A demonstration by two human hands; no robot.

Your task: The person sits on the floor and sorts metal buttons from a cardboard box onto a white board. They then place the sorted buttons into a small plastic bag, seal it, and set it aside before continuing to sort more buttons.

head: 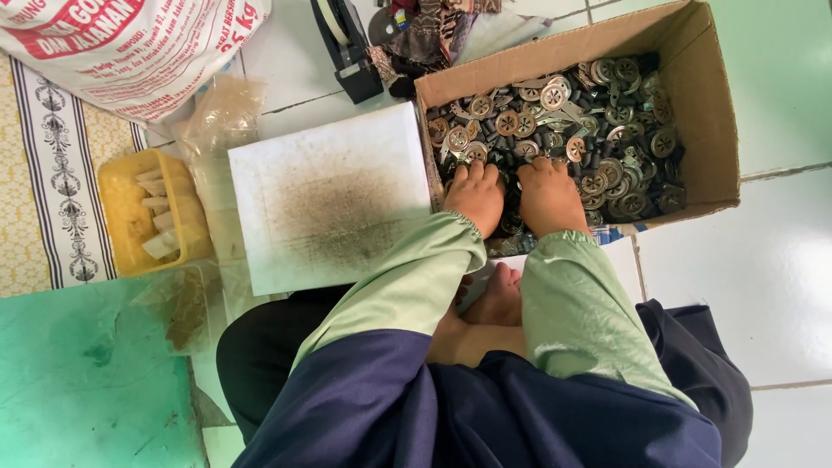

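Both hands [475, 198] [548, 195] deep among metal discs [598, 121] in cardboard box [706, 104], fingers' grip indiscernible.

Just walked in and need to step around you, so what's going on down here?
A person sits on the tiled floor with both hands in a cardboard box of round metal discs and small dark pieces. The left hand and right hand rest palm-down on the pile. A stained white board lies beside the box.

Both hands — left hand [475, 196], right hand [549, 196] — dig into boxed metal discs [598, 121].
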